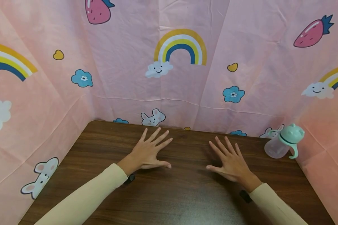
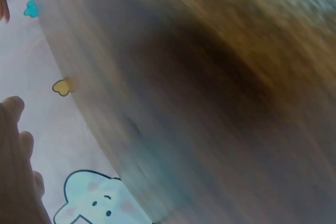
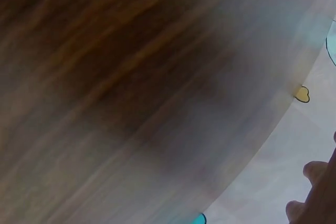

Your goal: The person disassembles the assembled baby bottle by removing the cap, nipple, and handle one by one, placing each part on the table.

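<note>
In the head view my left hand (image 1: pixel 149 151) is spread over the left-middle of the brown wooden table (image 1: pixel 186 193), palm down, holding nothing. Fingers apart, my right hand (image 1: pixel 231 163) mirrors it on the right side, also with nothing in it. Whether either palm touches the wood I cannot tell. A baby bottle (image 1: pixel 277 147) with a mint-green animal-shaped lid and handles leans at the table's back right, apart from the right hand, which is the nearer one. Parts of the left hand (image 2: pixel 18 166) and right hand (image 3: pixel 320 198) show at the edges of their wrist views.
A pink curtain (image 1: pixel 124 62) printed with rainbows, strawberries, flowers and mice encloses the table at the back and both sides. Its lower part meets the table's back edge. Small dark wrist devices show beneath the cream sleeves (image 1: pixel 90 193).
</note>
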Motion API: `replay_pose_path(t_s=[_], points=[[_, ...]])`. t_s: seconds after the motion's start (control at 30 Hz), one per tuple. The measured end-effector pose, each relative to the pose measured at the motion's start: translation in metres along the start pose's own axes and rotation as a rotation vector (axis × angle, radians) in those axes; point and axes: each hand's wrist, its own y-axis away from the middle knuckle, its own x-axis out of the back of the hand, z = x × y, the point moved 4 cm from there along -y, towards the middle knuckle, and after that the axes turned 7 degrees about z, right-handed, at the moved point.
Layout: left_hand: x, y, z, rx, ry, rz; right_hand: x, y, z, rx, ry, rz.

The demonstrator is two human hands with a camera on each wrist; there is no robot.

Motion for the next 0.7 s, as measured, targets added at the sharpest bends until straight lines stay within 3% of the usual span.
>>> replay_pose_path(t_s=[0.27,0.7], points=[[0.002,0.006,-0.006,0.002,0.008,0.042,0.001,0.004,0.005,-0.003,0.007,0.017],[0.003,0.011,-0.014,0.014,0.006,0.055,0.004,0.008,0.013,-0.01,0.013,0.022]])
